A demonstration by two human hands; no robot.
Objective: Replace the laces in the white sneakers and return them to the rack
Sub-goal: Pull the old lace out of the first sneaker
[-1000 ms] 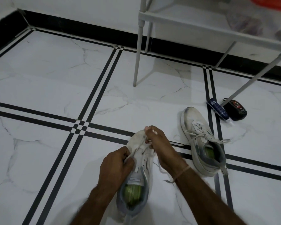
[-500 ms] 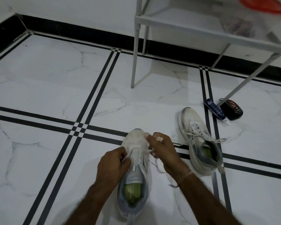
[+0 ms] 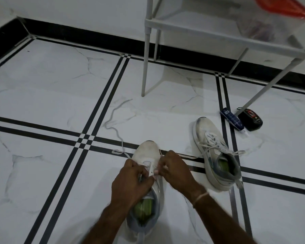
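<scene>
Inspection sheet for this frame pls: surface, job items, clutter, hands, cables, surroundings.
Surface: white marble-look floor with black stripe lines.
Job's things: near sneaker on the floor, toe away from the person; its lace trails left across the floor; second sneaker to the right, loosely laced; rack behind.
Clutter: blue pack and black object by a rack leg.
Hands: left hand and right hand pinch the lace over the near sneaker.
Cables: nothing seen.
Surroundings: white wall, black skirting; blurred orange item on the rack.
</scene>
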